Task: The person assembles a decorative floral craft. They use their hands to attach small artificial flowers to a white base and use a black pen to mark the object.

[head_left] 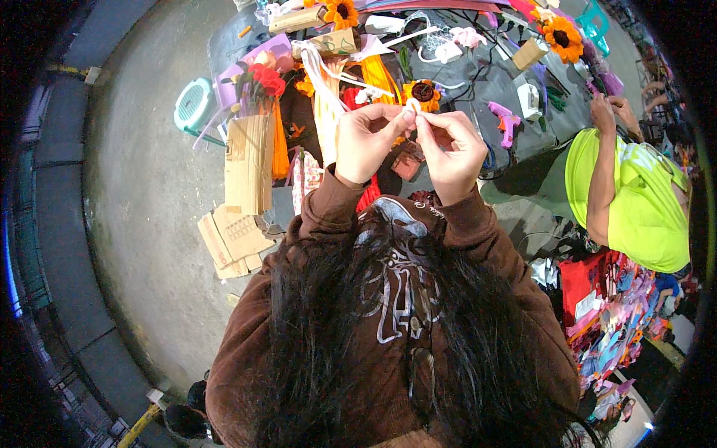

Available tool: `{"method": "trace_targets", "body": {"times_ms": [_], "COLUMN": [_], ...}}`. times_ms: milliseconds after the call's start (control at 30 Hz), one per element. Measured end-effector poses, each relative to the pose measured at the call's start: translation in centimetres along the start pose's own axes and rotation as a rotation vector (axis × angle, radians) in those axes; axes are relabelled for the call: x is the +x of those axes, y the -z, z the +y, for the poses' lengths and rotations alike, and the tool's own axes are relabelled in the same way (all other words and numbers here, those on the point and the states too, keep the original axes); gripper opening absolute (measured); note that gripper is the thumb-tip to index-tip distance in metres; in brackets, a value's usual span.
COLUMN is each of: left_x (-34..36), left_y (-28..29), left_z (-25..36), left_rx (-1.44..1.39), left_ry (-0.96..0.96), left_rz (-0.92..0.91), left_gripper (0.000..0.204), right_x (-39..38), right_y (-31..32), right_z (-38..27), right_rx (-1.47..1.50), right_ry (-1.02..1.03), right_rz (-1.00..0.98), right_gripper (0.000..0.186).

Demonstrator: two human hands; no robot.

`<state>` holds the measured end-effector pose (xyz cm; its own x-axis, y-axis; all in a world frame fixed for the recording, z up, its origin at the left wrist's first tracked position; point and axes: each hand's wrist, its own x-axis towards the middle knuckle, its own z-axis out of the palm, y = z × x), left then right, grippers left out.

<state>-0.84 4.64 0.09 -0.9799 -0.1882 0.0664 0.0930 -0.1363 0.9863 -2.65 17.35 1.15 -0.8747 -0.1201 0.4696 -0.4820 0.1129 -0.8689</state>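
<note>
Both my hands are raised together over the near edge of the work table. The fingertips of my left hand point(370, 142) pinch a small white looped piece point(413, 106), too small to make out its kind. My right hand point(452, 153) pinches the same piece from the other side, thumb and forefinger closed. Just beyond the fingertips lies an orange sunflower point(423, 92) with a dark centre. A bundle of white fuzzy strips point(326, 97) stretches beside my left hand. To the right of my right hand rests a pink hot glue gun point(506, 123).
Red flowers point(267, 79) and hanging orange strips point(279, 142) sit left, above cardboard pieces point(249, 164). A pale green stool point(196, 104) stands beyond the table's left side. At right works a person in a yellow-green shirt point(635, 201); nearby is a colourful heap point(609, 328). Cords cross the table.
</note>
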Motion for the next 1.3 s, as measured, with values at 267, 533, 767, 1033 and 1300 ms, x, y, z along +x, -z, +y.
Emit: {"method": "trace_targets", "body": {"times_ms": [267,533,767,1033,1300], "left_x": [-0.5,-0.4,-0.9,-1.1,-1.3], "left_y": [-0.6,0.1,0.1,1.3,1.0], "left_z": [0.3,-0.7,0.6,3.2,3.9], "left_rx": [-0.04,-0.141,-0.175,-0.031,0.077], "left_ry": [-0.054,0.025,0.178,0.258,0.103], "left_rz": [0.06,0.005,-0.079,-0.322,-0.441], "left_gripper": [0.016,0.014,0.015,0.013,0.012], "right_x": [-0.6,-0.8,2.2,5.9,6.6], "right_y": [0.0,0.2,3.0,4.9,5.3], "right_z": [-0.5,-0.9,-0.2,-1.4,-3.0], "right_rx": [0.172,0.261,-0.05,-0.046,-0.425], "right_ry": [-0.148,-0.158,0.191,0.308,0.731], "right_rz": [-0.025,-0.083,-0.344,-0.74,-0.912], "right_gripper": [0.012,0.012,0.01,0.021,0.011]}}
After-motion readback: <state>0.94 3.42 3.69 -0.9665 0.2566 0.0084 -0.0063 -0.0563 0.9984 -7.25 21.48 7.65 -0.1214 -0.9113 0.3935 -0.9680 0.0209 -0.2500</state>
